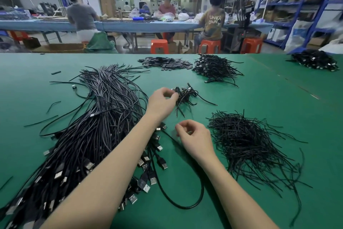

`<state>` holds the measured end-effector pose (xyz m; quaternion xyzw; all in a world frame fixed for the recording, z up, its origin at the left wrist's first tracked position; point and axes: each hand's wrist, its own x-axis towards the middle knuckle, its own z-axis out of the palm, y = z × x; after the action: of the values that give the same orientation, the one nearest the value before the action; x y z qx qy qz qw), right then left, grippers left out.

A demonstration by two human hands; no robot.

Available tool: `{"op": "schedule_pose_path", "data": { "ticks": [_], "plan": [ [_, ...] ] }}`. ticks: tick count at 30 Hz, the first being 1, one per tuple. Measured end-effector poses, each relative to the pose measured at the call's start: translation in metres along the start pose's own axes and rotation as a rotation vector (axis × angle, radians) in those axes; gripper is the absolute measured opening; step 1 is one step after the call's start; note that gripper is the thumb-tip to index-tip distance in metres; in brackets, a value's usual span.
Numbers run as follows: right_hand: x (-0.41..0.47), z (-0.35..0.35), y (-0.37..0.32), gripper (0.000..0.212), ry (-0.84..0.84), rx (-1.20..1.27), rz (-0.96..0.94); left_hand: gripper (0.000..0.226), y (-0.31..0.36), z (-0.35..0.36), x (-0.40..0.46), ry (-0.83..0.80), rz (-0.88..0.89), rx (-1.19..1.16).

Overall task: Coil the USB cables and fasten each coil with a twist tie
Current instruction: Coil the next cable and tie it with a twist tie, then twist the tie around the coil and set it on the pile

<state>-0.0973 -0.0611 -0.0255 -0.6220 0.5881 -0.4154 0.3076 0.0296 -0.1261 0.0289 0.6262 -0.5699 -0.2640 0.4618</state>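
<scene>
Green table (259, 98) strewn with USB cables (104, 110)

Cable bundle (89, 136): lower-left ends run off the frame edge.
Right hand (194, 136): fingertips blurred, any grip unreadable.

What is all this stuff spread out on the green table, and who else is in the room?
Table: one, green, fills the foreground.
Loose USB cables: one big heap, black, left side.
Twist ties: one heap, black, right side.
Small coiled bundle: a few, black, centre, at the left hand's fingertips.
Finished coils: one pile, black, far centre; another pile far right.
Flat pieces: one heap, dark grey, far centre.
Stools: three seen, orange-red, behind the table.
Workers: three seated at a blue bench.
Shelving: blue, right wall.
Left hand: pinching at the bundle.
Right hand: fingers curled; contents unclear.
</scene>
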Motion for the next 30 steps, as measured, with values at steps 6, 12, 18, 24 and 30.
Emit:
{"op": "schedule_pose_path", "data": {
  "ticks": [6,12,18,24,30],
  "plan": [
    [0.001,-0.017,-0.037,0.018,-0.381,-0.437,0.046,0.018,-0.013,-0.013,-0.041,-0.121,0.025,0.034],
    [-0.019,-0.006,-0.048,0.025,-0.815,0.333,0.353,0.021,-0.016,-0.009,-0.053,-0.138,0.069,0.130],
    [0.004,-0.017,-0.024,0.017,-0.449,-0.154,0.046,0.032,-0.018,0.001,-0.064,-0.026,0.180,0.161],
    [0.019,0.013,-0.019,0.029,-0.106,-0.478,-0.160,0.031,-0.019,-0.012,-0.055,0.132,0.090,0.018],
    [0.032,0.038,-0.034,0.020,-0.118,-0.471,-0.017,0.033,-0.023,-0.025,-0.045,0.229,-0.088,-0.292]
  ]
}}
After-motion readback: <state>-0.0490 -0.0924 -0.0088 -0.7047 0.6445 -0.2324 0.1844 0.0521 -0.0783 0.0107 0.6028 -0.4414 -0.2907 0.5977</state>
